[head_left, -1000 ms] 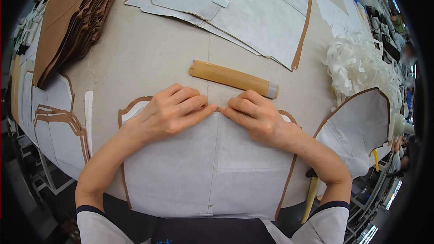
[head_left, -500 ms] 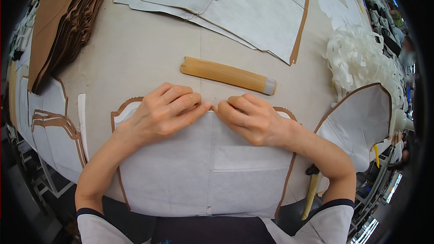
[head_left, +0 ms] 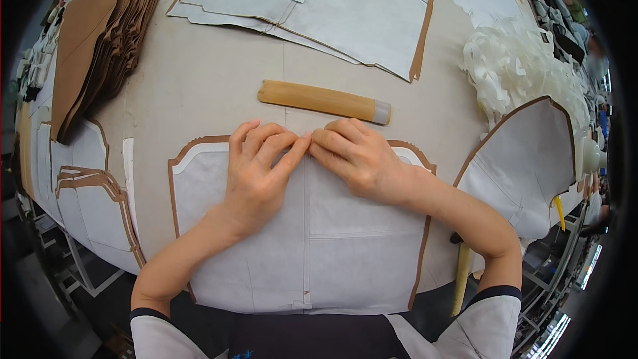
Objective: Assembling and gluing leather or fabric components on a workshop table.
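Observation:
A pale grey lined fabric panel with brown edges lies flat before me, a seam running down its middle. Both hands meet at its top edge, over that seam. My left hand has its fingers bent and a little fanned, the tips closed at the edge. My right hand pinches the same edge just beside it, its other fingers curled under. The bit of edge between the fingertips is mostly hidden. Beyond the hands lies a flat tan bar with grey tape round its right end.
More brown-edged panels lie at the far side, with a small white piece on them. Brown fabric pieces are stacked at left, above other panels. At right are tangled white strips, a curved panel and a hammer.
My left hand has turned more upright, its fingers fanning out, and its forearm has swung inward. Both hands stay together at the panel's top edge. The whole view has shifted slightly.

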